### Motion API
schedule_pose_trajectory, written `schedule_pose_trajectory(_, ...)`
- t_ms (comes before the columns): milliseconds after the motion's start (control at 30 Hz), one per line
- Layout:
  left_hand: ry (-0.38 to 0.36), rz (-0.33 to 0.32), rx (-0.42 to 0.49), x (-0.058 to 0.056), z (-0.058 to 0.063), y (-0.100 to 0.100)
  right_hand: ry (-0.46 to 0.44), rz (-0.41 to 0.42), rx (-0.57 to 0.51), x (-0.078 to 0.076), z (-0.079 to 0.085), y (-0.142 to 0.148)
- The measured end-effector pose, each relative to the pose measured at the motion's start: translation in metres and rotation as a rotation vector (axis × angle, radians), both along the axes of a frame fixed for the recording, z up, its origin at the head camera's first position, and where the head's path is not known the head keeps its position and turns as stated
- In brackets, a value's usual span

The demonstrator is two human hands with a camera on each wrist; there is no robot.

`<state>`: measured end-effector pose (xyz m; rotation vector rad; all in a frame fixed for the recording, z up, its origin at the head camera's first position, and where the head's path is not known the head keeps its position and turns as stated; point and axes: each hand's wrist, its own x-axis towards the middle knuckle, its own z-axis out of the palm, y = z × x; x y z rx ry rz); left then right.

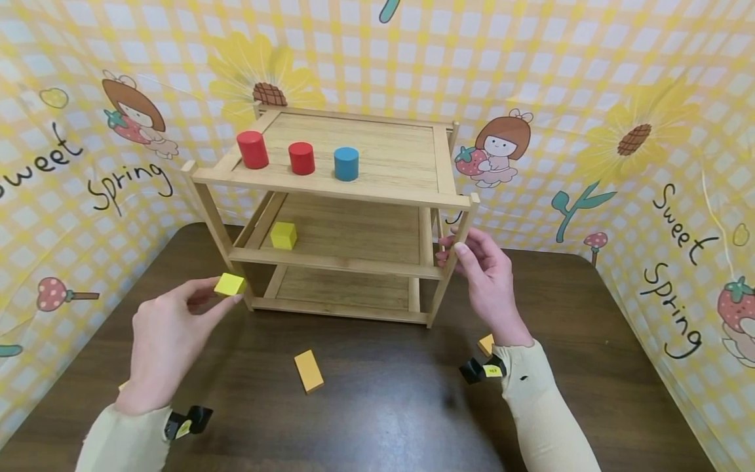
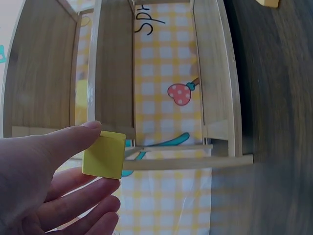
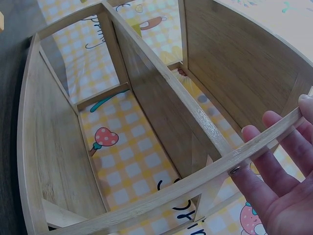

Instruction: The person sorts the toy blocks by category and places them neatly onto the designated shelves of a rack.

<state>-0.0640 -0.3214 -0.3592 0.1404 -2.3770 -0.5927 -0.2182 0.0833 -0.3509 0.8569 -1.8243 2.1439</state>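
Between thumb and fingertips, my left hand (image 1: 171, 331) pinches a yellow cube (image 1: 230, 284), held up by the left front post of a three-tier wooden shelf (image 1: 377, 190). The left wrist view shows this cube (image 2: 103, 155) in front of the shelf's tiers. At the other end, my right hand (image 1: 492, 282) holds the right front post, thumb in front and fingers behind; the right wrist view shows its fingers (image 3: 274, 171) along that post. Two red cylinders (image 1: 252, 150) (image 1: 302, 158) and a blue cylinder (image 1: 346, 164) stand on the top tier. Another yellow cube (image 1: 284, 236) sits at the middle tier's left.
A flat orange block (image 1: 309, 372) lies on the dark wooden table (image 1: 383, 406) before the shelf. Part of another orange block (image 1: 486, 344) shows beside the right wrist. A yellow checked cloth (image 1: 377, 78) with printed flowers hangs behind and at both sides.
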Motion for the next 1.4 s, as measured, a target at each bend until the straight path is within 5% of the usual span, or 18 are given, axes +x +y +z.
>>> schedule_pose_trajectory(833, 0.016, -0.062, 0.038, -0.011, 0.007, 0.024, 0.010, 0.000, 0.000, 0.000, 0.002, -0.001)
schedule_pose_trajectory(1400, 0.097, -0.144, -0.042, -0.021, 0.008, 0.039, 0.004, -0.002, -0.003, 0.000, 0.001, 0.000)
